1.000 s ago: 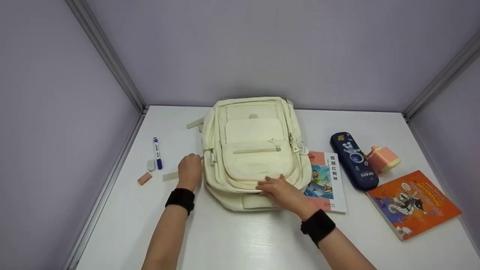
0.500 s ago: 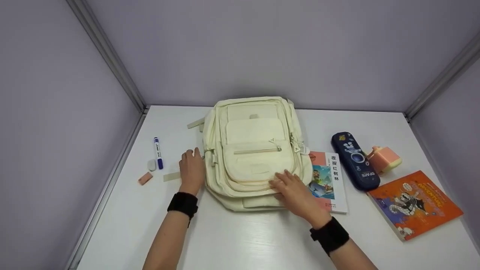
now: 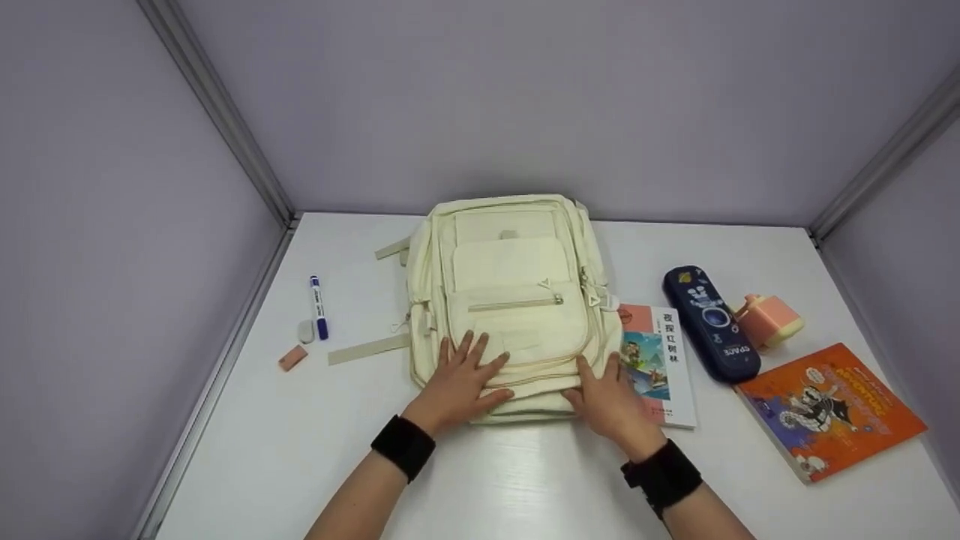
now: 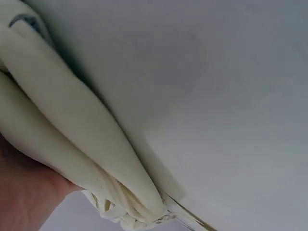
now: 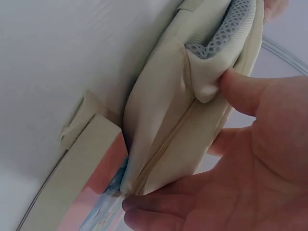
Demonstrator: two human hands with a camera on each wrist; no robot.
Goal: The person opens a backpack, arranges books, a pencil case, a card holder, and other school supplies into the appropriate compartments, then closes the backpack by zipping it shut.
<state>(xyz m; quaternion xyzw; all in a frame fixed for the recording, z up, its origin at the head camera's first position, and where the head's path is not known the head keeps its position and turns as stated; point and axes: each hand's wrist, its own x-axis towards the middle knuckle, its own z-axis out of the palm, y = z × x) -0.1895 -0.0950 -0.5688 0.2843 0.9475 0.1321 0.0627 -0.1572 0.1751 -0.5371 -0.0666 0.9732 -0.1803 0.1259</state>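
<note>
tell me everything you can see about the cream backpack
The cream backpack looks like soft fabric and lies front up on the white table, its top toward the back wall. A short zip crosses the front pocket, flat straps stick out on the left, and the right wrist view shows grey mesh along one edge. The left hand rests spread on the lower front; the right hand holds the lower right corner. A book lies close beside its right side.

Left hand [image 3: 459, 381] moved onto front of backpack [image 3: 511, 262].
</note>
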